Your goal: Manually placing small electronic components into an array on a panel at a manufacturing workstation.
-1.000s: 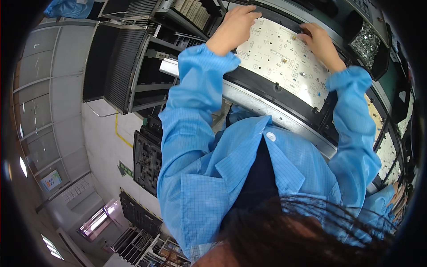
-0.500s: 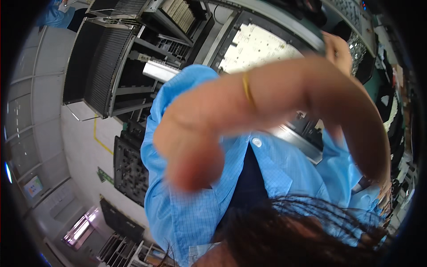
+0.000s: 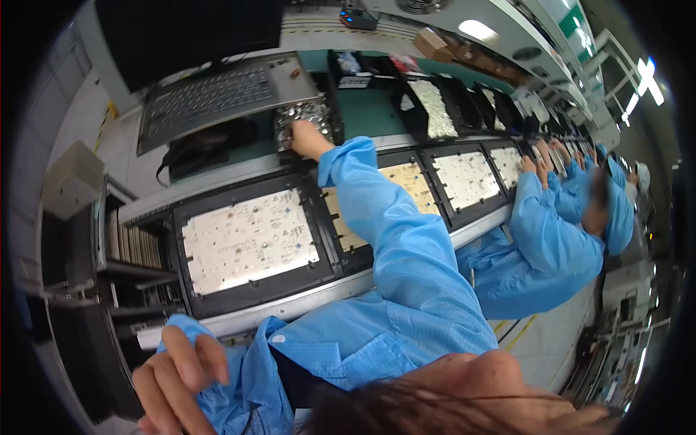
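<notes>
My right hand (image 3: pixel 309 140) was in the bin (image 3: pixel 335 129) of shiny parts (image 3: pixel 306 111) at the green table's (image 3: pixel 362 109) near edge; I couldn't tell its grip, nor that of my curled left hand (image 3: pixel 174 377). A hasty scoop could have spilled some onto the leftmost white board (image 3: pixel 246 243).

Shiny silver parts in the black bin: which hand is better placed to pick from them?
Probably the right hand: it is at the shiny silver parts, while the left hand is near the blue jacket, well away from them.
</notes>
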`<state>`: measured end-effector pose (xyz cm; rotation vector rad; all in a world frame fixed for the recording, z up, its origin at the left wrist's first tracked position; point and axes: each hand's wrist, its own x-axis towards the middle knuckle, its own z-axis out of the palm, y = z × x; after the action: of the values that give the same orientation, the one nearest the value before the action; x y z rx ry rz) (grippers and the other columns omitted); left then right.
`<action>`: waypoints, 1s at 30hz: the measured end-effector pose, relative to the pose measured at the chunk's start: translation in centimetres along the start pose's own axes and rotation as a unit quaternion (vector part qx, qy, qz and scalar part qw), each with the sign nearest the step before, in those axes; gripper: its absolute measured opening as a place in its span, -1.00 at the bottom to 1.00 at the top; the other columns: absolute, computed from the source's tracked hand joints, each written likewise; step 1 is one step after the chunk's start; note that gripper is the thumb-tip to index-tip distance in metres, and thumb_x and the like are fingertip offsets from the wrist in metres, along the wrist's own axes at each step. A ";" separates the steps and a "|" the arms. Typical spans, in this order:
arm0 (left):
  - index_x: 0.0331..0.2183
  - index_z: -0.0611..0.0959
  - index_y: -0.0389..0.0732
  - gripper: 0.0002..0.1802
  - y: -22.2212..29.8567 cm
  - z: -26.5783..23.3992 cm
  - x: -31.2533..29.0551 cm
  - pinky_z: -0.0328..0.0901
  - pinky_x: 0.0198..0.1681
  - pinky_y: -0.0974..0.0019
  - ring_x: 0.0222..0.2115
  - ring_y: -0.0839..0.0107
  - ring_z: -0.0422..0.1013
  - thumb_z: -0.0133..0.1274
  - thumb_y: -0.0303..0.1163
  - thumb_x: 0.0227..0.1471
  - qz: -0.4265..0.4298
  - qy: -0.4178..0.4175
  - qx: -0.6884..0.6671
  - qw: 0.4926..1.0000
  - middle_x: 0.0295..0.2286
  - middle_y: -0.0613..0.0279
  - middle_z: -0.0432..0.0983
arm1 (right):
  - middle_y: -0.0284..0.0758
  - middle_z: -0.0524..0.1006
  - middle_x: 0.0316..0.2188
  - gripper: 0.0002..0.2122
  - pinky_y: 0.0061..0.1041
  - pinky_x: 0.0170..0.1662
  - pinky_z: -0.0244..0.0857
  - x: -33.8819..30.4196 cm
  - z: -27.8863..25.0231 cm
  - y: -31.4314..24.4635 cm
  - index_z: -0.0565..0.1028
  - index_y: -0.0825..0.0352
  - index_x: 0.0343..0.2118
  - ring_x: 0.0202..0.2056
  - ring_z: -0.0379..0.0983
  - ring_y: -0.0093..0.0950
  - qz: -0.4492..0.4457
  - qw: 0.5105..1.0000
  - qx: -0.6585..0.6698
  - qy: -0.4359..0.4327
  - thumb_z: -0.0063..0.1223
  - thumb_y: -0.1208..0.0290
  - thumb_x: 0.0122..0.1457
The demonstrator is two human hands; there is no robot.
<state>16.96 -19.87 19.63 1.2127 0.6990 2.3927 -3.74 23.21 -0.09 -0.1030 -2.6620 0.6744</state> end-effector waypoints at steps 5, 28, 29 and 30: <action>-0.01 0.49 -0.20 -0.67 -5.3 -8.1 -1.7 0.16 0.01 0.13 -0.10 0.24 0.27 -0.10 -0.40 0.19 -0.075 0.179 0.513 0.836 -0.10 0.24 0.44 | -0.02 0.55 -0.53 -0.92 -0.28 -0.27 0.40 -0.1 1.0 -1.3 0.61 0.42 -0.51 -0.41 0.53 -0.11 0.021 0.992 0.066 0.104 0.18 0.58 -0.13; -0.04 0.53 -0.36 -0.63 -6.9 -18.1 -11.7 0.32 -0.10 0.07 -0.18 -0.18 0.43 -0.04 -0.49 0.09 -0.285 0.376 0.746 0.470 -0.24 -0.27 0.52 | -0.34 0.60 -0.39 -0.78 -0.70 -0.32 0.32 -7.3 -6.4 -7.5 0.59 0.43 -0.18 -0.46 0.40 -0.68 0.101 0.903 0.348 -0.229 0.17 0.49 0.12; -0.02 0.52 -0.34 -0.62 -6.9 -17.9 -11.3 0.31 -0.09 0.07 -0.18 -0.18 0.42 -0.05 -0.49 0.10 -0.283 0.376 0.759 0.450 -0.24 -0.27 0.52 | -0.35 0.59 -0.41 -0.79 -0.70 -0.36 0.32 -8.5 -5.2 -8.8 0.59 0.44 -0.19 -0.49 0.40 -0.67 0.097 0.901 0.327 -0.266 0.16 0.50 0.11; -0.03 0.53 -0.31 -0.64 -6.9 -18.2 -11.4 0.26 -0.02 0.07 -0.13 -0.14 0.37 -0.05 -0.47 0.12 -0.239 0.351 0.796 0.431 -0.19 -0.20 0.49 | -0.36 0.59 -0.43 -0.80 -0.70 -0.39 0.32 -9.4 -4.1 -10.0 0.60 0.44 -0.20 -0.52 0.40 -0.67 0.093 0.898 0.305 -0.304 0.16 0.51 0.11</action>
<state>9.09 -25.04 -0.90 -0.0890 3.2991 0.9578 6.78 14.68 4.58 0.0386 -2.8539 1.8300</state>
